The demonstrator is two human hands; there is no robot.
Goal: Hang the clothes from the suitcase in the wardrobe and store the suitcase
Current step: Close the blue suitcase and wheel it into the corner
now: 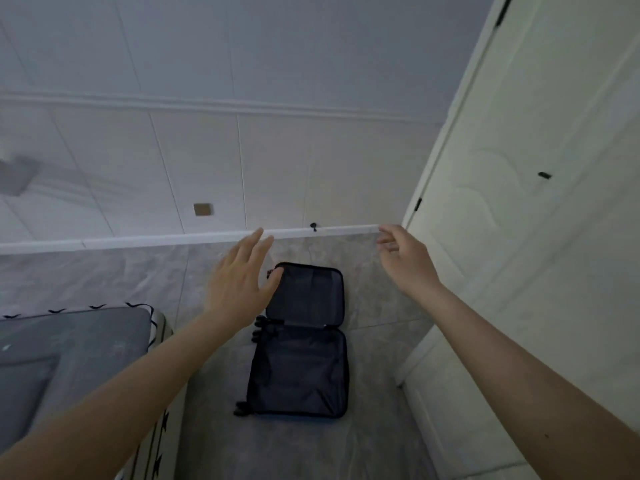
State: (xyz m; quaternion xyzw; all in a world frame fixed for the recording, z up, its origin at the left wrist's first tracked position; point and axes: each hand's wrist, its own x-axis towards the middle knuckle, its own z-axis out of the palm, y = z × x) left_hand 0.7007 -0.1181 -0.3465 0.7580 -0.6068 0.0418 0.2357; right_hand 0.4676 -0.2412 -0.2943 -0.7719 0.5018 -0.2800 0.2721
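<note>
A pale panelled wall (277, 161) fills the upper half of the view, with a white skirting board (138, 241) along its foot. Below it lies a grey marbled floor (298, 448). Down the right side stands a white wardrobe (540, 237) with closed doors and small dark hinges. At the lower left is the corner of a bed (69, 348) with a grey cover and a white edge patterned in black.

A black suitcase (301, 344) lies open flat on the floor between the bed's corner and the wardrobe, its far end near the skirting board. Both halves show dark mesh lining, and its wheels sit along the left edge. No clothes can be made out inside.

Two bare arms reach forward over the suitcase. The left hand (239, 278) is flat, fingers straight and slightly spread, holding nothing. The right hand (403, 258) has loosely curled fingers, also holding nothing. A small brown wall plate (202, 209) sits low on the wall.
</note>
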